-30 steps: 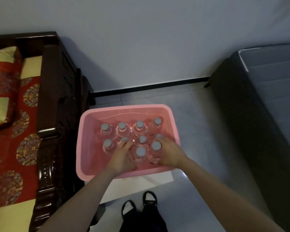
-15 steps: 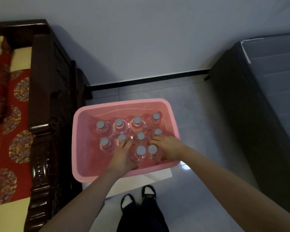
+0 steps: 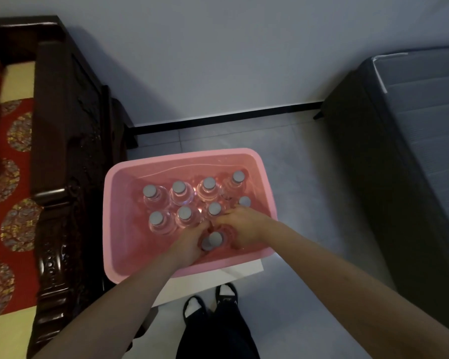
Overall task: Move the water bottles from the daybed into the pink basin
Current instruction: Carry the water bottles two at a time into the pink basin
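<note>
**Two bottles held at the near wall of the basin**

At far left the daybed (image 3: pixel 13 193), a red patterned cushion inside a dark carved frame, runs down the edge of the view. Every bottle I can see is off it and inside the pink basin (image 3: pixel 109 218), which sits just beside that frame on a white stand (image 3: pixel 218 275).

In the basin, eight capped water bottles (image 3: pixel 179 193) stand upright in two rows of four, shoulders touching, and fill the far half. The near left part of the basin floor is bare pink.

The left hand (image 3: pixel 188 240) reaches in over the near rim with its fingers curled round the left side of the front pair (image 3: pixel 215 239). These are two bottles whose grey caps overlap from above, so one of them probably leans. The right hand (image 3: pixel 245 225) wraps the same pair from the right, its fingers bent inward toward the second row. As far as the dim light shows, both hands are clamped on the pair.

The step in hand looks like seating these two. To do it well:

- Set both bases flat on the basin floor and stand the leaning one straight.
- Let go one hand at a time.
- Lift the knuckles clear of the second-row caps, because one nudge could tip the packed neighbours.

At right a dark bed (image 3: pixel 412 164) stands well apart.
</note>
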A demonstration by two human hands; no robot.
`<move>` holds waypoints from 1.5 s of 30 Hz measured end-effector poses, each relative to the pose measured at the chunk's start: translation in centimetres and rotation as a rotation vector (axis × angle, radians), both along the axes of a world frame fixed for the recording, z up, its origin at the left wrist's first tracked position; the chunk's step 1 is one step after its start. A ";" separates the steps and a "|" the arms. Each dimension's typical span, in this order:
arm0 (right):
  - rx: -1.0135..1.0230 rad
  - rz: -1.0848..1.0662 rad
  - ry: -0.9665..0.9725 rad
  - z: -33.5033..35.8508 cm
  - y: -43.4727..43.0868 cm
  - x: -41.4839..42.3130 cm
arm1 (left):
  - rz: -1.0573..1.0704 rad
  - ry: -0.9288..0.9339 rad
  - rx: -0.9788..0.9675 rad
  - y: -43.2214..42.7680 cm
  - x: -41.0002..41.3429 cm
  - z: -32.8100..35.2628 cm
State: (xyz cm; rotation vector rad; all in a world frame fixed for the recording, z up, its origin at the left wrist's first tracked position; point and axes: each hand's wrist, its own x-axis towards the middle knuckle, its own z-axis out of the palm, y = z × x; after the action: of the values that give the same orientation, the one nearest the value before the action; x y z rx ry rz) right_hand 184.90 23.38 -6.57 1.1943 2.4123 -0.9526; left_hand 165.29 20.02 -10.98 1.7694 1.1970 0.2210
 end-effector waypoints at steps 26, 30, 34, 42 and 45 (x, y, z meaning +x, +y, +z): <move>0.231 -0.215 0.137 1.4 -4.3 0.6 | -0.475 0.563 0.319 1.0 -1.2 2.6; 0.263 -0.270 0.161 0.9 -4.5 -0.4 | -0.441 0.583 0.347 0.7 -0.3 2.3; 0.275 -0.296 0.093 0.1 -5.0 -0.4 | -0.406 0.474 0.345 0.3 -0.3 2.0; 0.281 -0.382 0.019 0.0 -5.0 -0.2 | -0.338 0.409 0.304 0.1 -0.2 1.8; 0.245 -0.398 -0.006 0.3 -4.7 -0.6 | -0.356 0.523 0.311 0.1 -0.1 2.1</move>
State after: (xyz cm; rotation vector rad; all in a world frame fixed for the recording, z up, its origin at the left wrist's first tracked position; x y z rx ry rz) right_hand 184.34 18.65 -6.25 1.8105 2.3849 -0.7630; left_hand 165.22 20.16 -8.88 2.3720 1.2173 -0.3011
